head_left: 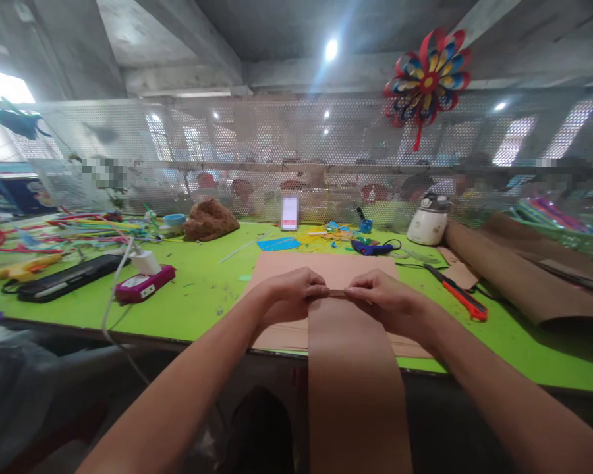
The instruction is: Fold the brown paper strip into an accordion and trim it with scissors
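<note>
A long strip of brown paper (pixel 358 388) runs from my hands over the table's front edge and hangs down toward me. Its far end is folded or rolled into a narrow band between my fingers. My left hand (pixel 304 288) pinches the left end of that band, thumb and fingers closed. At the other end, my right hand (pixel 380 296) grips it the same way. Under both hands lie stacked brown paper sheets (pixel 277 334) on the green table.
Right of the sheets lie an orange-and-black utility knife (pixel 462 299) and a large brown paper roll (pixel 504 273). A blue glue gun (pixel 373 247) and white kettle (pixel 426 220) stand behind. On the left are a purple power strip (pixel 145 284), a black case (pixel 72 278) and a brown rock-like lump (pixel 210 220).
</note>
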Motion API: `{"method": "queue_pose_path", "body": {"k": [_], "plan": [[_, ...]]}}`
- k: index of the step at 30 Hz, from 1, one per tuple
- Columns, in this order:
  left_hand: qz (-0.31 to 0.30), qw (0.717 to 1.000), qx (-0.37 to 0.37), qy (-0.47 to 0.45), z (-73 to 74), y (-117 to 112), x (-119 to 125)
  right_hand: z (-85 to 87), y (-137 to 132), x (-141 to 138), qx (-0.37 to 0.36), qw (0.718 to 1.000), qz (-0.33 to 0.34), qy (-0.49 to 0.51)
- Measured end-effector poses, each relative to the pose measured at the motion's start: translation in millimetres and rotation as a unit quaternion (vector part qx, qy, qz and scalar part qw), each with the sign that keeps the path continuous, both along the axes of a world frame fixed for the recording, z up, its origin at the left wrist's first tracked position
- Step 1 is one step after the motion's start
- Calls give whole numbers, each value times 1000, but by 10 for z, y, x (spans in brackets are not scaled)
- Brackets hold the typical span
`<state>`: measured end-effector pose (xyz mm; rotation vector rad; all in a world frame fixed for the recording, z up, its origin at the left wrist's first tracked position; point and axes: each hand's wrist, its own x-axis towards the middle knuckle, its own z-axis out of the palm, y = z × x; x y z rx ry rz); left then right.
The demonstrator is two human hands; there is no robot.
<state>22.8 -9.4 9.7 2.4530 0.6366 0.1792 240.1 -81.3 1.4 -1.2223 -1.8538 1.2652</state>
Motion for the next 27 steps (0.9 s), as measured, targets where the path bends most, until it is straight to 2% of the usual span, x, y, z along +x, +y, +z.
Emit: {"method": "queue_pose_path", "body": {"k": [4, 7, 12, 16, 19, 27], "plan": [[-12, 1000, 1, -7, 13, -38, 51, 17, 58, -28, 109, 990, 37, -82], [-10, 1000, -23, -14, 23, -56, 66, -11, 63, -36, 154, 981, 29, -111], [-8, 999, -32, -20, 64, -51, 27, -31, 50, -14, 133, 987, 12, -92], [-10, 1000, -12, -19, 91, -36, -16, -10, 103, 66, 149, 982, 17, -116], [12, 1000, -1, -24, 82, -4, -46, 21, 141, 144, 142, 983, 11, -119], [73, 996, -28, -41, 18, 160, -137, 73, 113, 258, 89, 991, -1, -97]]}}
